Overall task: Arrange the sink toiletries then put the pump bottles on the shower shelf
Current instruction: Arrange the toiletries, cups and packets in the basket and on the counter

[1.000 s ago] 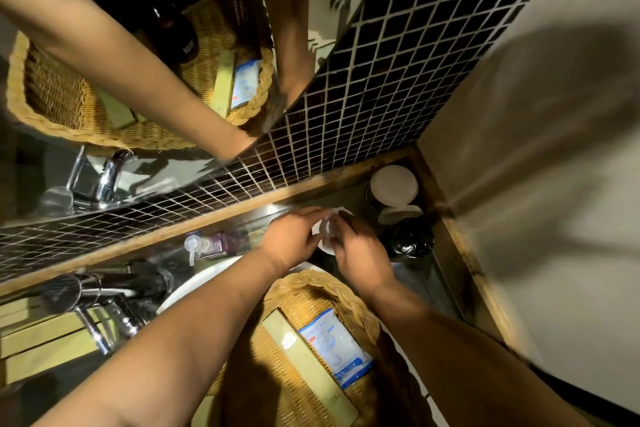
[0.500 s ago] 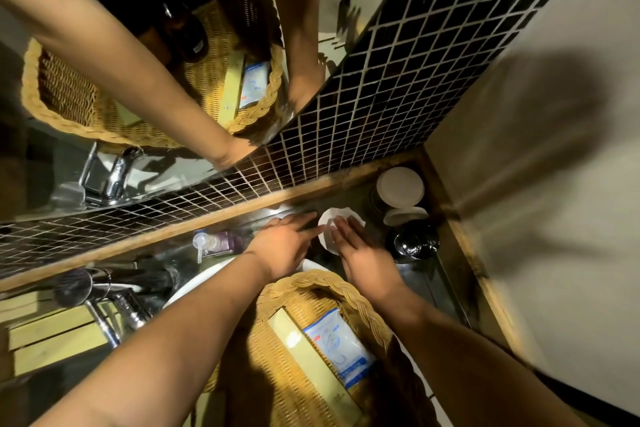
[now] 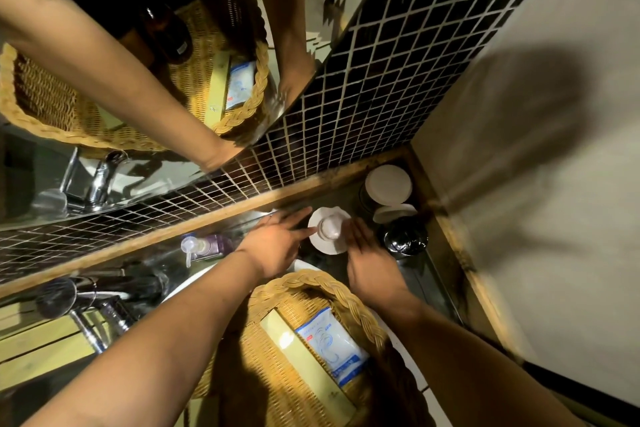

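the right hand point(image 3: 370, 263) is smeared by motion, so i cannot tell whether its fingertips touch the white dish point(image 3: 325, 246). its fingers look straight and close together, lying along the dish's right edge. a small clear cup-like thing point(image 3: 329, 227) stands on the dish, too blurred to name. the left hand point(image 3: 277, 244) has straight, spread fingers, with the tips at the dish's left rim. the pump bottle point(image 3: 207, 246), purple with a pale pump head, sits just left of the left wrist, near the wooden trim point(image 3: 138, 241). neither hand touches it, and whether it stands or lies is unclear. the wicker basket point(image 3: 311, 282) under both forearms is cut off at the bottom edge. it holds a blue-and-white packet point(image 3: 332, 343) and a pale green box point(image 3: 304, 360). a dark round jar point(image 3: 403, 236) sits in shadow right of the dish.
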Action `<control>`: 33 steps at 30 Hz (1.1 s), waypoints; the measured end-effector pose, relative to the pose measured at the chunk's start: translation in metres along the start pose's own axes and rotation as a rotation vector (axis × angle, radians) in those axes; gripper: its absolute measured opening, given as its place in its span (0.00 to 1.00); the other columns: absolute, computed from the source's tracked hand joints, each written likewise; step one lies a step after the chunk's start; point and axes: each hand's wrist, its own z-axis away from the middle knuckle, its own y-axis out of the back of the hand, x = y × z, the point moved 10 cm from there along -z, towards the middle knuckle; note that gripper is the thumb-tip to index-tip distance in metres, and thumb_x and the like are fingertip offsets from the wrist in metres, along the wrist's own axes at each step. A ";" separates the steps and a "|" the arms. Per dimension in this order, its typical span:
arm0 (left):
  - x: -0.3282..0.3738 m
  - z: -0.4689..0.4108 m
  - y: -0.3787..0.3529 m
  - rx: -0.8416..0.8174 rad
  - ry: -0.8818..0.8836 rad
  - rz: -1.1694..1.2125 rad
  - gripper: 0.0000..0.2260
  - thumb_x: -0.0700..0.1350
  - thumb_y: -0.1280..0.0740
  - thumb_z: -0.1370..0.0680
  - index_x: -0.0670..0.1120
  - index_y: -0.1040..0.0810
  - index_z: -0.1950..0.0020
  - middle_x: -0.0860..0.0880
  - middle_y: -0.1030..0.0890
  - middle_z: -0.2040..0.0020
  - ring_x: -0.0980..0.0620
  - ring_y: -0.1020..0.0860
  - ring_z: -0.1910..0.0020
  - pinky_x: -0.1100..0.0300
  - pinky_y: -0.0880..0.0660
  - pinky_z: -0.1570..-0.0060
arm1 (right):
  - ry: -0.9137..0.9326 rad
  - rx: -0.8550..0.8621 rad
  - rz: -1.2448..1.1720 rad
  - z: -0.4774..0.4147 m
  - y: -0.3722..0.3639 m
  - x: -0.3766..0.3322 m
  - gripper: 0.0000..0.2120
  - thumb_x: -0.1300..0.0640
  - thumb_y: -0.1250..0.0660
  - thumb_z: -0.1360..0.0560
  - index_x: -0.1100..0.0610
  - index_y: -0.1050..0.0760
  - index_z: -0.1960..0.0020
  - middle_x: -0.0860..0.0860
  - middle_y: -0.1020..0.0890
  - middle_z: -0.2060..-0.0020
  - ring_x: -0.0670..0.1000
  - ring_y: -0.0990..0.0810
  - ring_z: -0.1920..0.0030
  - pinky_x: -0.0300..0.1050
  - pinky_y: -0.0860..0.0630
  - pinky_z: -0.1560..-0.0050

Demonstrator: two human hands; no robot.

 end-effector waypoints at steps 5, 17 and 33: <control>0.004 -0.004 0.000 -0.018 -0.015 -0.042 0.26 0.49 0.40 0.19 0.59 0.41 0.21 0.53 0.54 0.18 0.45 0.54 0.20 0.44 0.45 0.24 | -0.015 -0.025 -0.028 -0.002 -0.006 0.001 0.35 0.59 0.42 0.22 0.60 0.52 0.19 0.56 0.46 0.20 0.52 0.50 0.20 0.49 0.32 0.31; 0.004 0.003 0.011 0.007 -0.001 -0.070 0.30 0.49 0.38 0.21 0.60 0.45 0.21 0.53 0.54 0.18 0.47 0.49 0.21 0.49 0.40 0.28 | 0.125 -0.071 -0.002 0.000 -0.016 -0.014 0.40 0.59 0.43 0.23 0.52 0.64 0.19 0.50 0.63 0.20 0.51 0.62 0.20 0.49 0.51 0.22; 0.012 0.062 0.076 0.143 0.131 -0.139 0.25 0.62 0.51 0.17 0.62 0.51 0.21 0.52 0.50 0.18 0.45 0.37 0.25 0.44 0.32 0.32 | 0.033 -0.061 0.109 0.023 0.050 -0.019 0.33 0.55 0.45 0.17 0.54 0.60 0.19 0.49 0.57 0.19 0.49 0.62 0.20 0.46 0.52 0.21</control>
